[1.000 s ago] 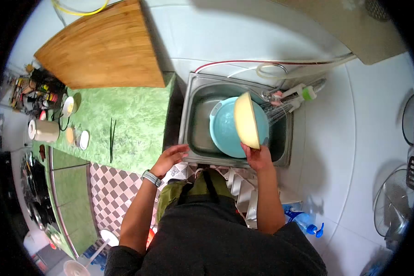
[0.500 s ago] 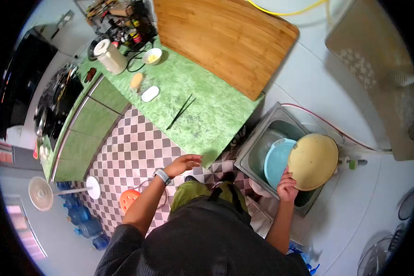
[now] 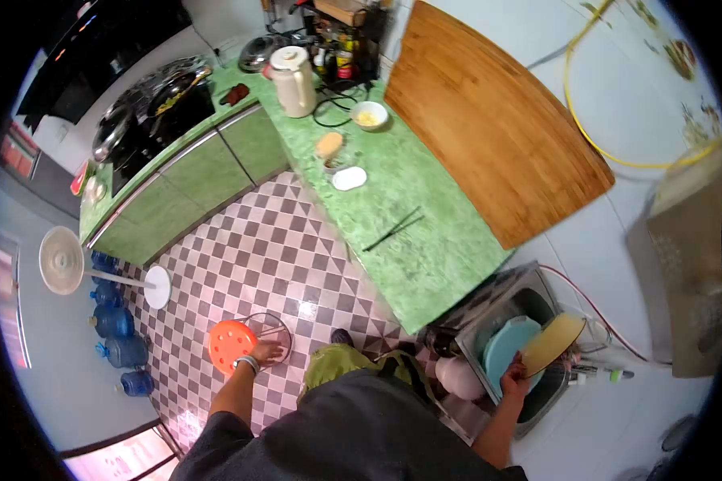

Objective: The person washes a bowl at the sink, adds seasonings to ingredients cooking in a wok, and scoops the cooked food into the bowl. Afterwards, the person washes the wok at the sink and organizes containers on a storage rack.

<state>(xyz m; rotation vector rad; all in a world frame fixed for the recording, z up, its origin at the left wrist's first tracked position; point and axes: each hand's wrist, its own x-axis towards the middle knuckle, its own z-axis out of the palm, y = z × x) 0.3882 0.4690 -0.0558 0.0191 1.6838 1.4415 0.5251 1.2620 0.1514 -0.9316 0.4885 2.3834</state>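
Note:
My right hand point(image 3: 513, 380) grips the near rim of a yellow basin point(image 3: 557, 343). The basin is tilted, seen partly edge-on, over a light blue basin point(image 3: 500, 353) in the metal sink point(image 3: 552, 396). My left hand point(image 3: 268, 353), with a watch on its wrist, is held out to the left with its fingers stretched and nothing in them. It appears in front of the floor beside an orange stool seat point(image 3: 229, 345); whether it touches the stool I cannot tell.
On the green counter point(image 3: 433, 264) are black chopsticks point(image 3: 393, 229), a white bowl point(image 3: 369, 116) and a cream kettle point(image 3: 294, 82). A large wooden board point(image 3: 497, 120) leans on the wall. A pan point(image 3: 176, 94) sits on the stove, and water jugs point(image 3: 127, 351) line the left wall.
The view has turned, shifting the counter to the right. The yellow basin has tipped from nearly face-on to nearly edge-on. My left hand has moved away from the counter's corner.

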